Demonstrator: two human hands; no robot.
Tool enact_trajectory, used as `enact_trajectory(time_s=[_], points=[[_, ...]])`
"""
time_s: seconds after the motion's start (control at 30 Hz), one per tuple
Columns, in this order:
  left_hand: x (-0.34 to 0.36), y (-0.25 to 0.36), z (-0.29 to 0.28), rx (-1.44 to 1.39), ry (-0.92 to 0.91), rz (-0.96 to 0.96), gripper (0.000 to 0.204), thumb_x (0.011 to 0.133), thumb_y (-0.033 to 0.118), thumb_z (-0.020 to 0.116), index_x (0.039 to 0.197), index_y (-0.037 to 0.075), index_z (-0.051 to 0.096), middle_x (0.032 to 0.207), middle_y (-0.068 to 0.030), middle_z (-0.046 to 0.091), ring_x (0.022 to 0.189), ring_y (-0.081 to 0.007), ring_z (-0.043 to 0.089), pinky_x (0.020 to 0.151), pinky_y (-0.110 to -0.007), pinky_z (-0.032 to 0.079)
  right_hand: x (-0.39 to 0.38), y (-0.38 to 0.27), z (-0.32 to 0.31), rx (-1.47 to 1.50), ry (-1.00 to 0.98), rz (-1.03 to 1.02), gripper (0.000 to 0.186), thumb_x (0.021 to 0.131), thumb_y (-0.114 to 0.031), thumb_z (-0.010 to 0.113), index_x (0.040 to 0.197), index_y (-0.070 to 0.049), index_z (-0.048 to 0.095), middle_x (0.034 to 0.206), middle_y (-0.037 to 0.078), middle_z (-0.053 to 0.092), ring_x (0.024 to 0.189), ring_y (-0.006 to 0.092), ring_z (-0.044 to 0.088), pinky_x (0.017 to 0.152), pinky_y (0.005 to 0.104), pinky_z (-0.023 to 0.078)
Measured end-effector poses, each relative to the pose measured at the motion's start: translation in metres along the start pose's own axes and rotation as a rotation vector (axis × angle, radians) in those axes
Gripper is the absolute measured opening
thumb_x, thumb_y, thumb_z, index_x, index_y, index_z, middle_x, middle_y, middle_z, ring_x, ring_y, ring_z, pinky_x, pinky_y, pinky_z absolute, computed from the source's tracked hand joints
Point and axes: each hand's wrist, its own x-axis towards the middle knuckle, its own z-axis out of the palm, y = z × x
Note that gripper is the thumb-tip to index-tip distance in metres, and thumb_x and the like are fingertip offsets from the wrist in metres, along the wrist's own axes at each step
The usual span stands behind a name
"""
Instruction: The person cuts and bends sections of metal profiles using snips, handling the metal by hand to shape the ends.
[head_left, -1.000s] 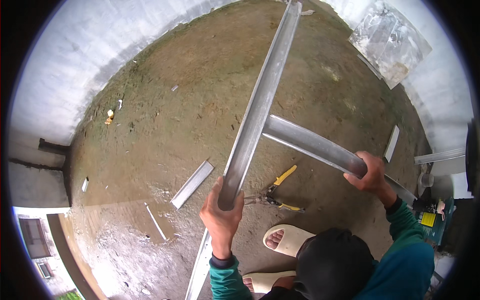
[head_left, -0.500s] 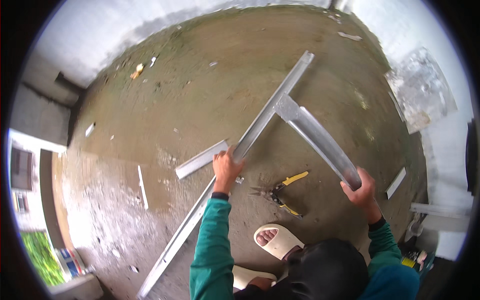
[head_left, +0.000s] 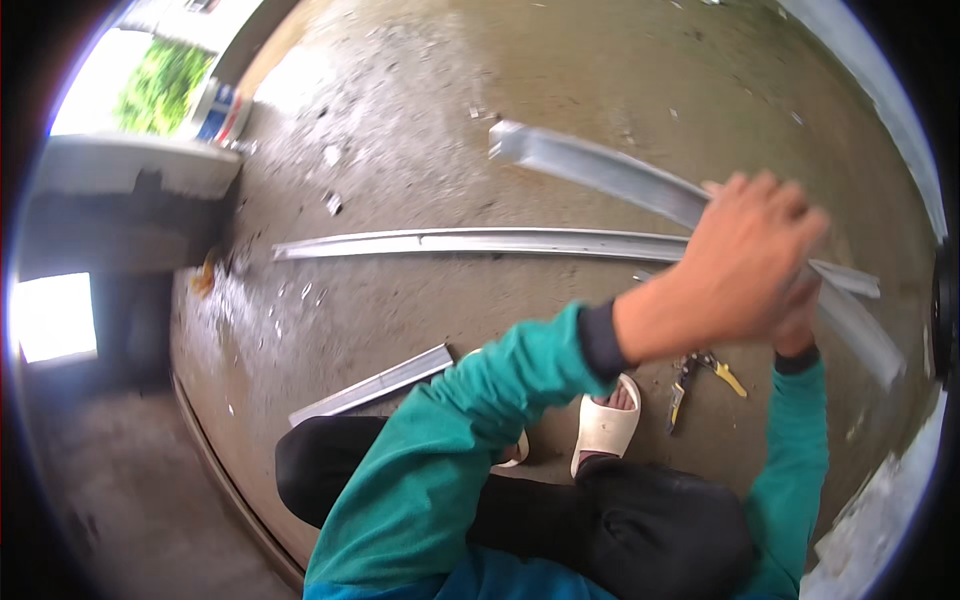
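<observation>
My left hand (head_left: 745, 260), slightly blurred and reaching across to the right, is closed on a short silver metal channel (head_left: 590, 170) held raised and slanting down to the right. My right hand (head_left: 795, 315), mostly hidden behind the left, grips the same piece. Beneath it a long channel (head_left: 450, 241) lies crosswise on the concrete floor (head_left: 380, 170). Snips with yellow handles (head_left: 725, 376) lie open near my right wrist, beside my pale sandal (head_left: 608, 420).
Another short channel (head_left: 365, 385) lies left of my feet. A white bucket (head_left: 215, 110) stands by the low ledge (head_left: 140, 160) near the opening with greenery at upper left. Small scraps (head_left: 333, 200) dot the floor; a pale wall (head_left: 890, 110) bounds the right.
My view has swung round, so the long channel now lies crosswise. My left hand has left it and moved to the short channel, which is lifted and turned.
</observation>
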Motion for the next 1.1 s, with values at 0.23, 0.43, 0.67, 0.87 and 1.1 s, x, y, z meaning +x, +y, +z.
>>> enact_trajectory(time_s=[0.23,0.43,0.67,0.87,1.1], points=[[-0.022,-0.105,-0.127,0.614,-0.442,-0.424,0.097,0.062,0.051,0.081,0.136,0.001,0.043,0.104,-0.0220,0.063,0.099,-0.0351,0.062,0.086,-0.042,0.050,0.135,-0.173,0.245,-0.123,-0.071,-0.690,0.046,0.096,-0.031,0.036,0.136,-0.008,0.038,0.139,0.012,0.041,0.130,0.0259,0.038,0.109,0.0428,0.026],[-0.129,-0.139,-0.184,0.494,-0.461,-0.693,0.077,0.069,0.025,0.076,0.135,0.008,0.040,0.088,-0.0235,0.066,0.083,-0.0405,0.065,0.074,-0.047,0.052,0.059,-0.283,0.373,0.126,0.249,-1.113,0.040,0.088,-0.028,0.048,0.115,0.000,0.058,0.119,0.016,0.057,0.115,0.0279,0.053,0.097,0.0435,0.044],[-0.324,-0.078,-0.290,0.567,-0.317,-1.205,0.073,0.071,0.018,0.072,0.133,0.004,0.035,0.093,-0.0270,0.064,0.085,-0.0442,0.064,0.077,-0.047,0.052,0.019,-0.141,0.304,0.144,-0.327,-1.074,0.038,0.068,-0.016,0.069,0.104,-0.004,0.063,0.106,0.014,0.059,0.105,0.0304,0.056,0.096,0.0463,0.043],[-0.405,-0.103,-0.235,0.392,-0.323,-1.378,0.076,0.077,0.024,0.068,0.137,0.005,0.027,0.108,-0.0327,0.058,0.099,-0.0478,0.059,0.088,-0.047,0.048,0.065,-0.016,0.293,-0.280,-0.471,-0.480,0.074,0.063,-0.040,0.084,0.120,-0.003,0.055,0.107,0.013,0.056,0.103,0.0304,0.054,0.088,0.0416,0.044],[-0.434,-0.118,-0.187,0.445,-0.202,-1.394,0.078,0.077,0.028,0.068,0.140,0.009,0.026,0.116,-0.0299,0.047,0.095,-0.0504,0.059,0.086,-0.051,0.050,0.077,0.004,0.305,-0.161,-0.502,-0.445,0.043,0.061,-0.023,0.080,0.091,-0.003,0.059,0.095,0.014,0.056,0.094,0.0319,0.055,0.083,0.0413,0.048]])
